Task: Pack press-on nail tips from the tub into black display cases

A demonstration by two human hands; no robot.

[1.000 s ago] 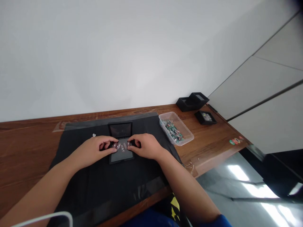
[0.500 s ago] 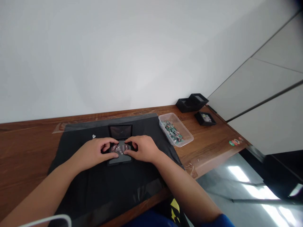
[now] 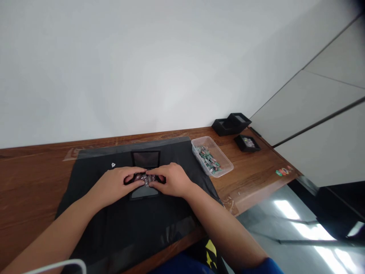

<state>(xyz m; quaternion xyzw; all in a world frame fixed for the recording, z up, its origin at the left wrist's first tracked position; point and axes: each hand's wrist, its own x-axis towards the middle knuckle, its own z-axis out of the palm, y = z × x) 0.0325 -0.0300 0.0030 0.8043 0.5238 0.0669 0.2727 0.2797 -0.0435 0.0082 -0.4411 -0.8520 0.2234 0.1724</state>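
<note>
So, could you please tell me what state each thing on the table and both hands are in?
Left hand: open, curved around the pieces' left side
Right hand: open, curved around their right side
Black case: open, lid back on the far side
Small shiny pieces: loose, bunched in the case
Clear tub: uncovered, partly filled
Small black box: holding small pieces
Black mat: spread out

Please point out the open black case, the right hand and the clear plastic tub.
Open black case [image 3: 146, 159]: head view, on its raised lid.
Right hand [image 3: 173, 180]: head view, back of hand.
Clear plastic tub [image 3: 219, 155]: head view, bare inside part.
</note>
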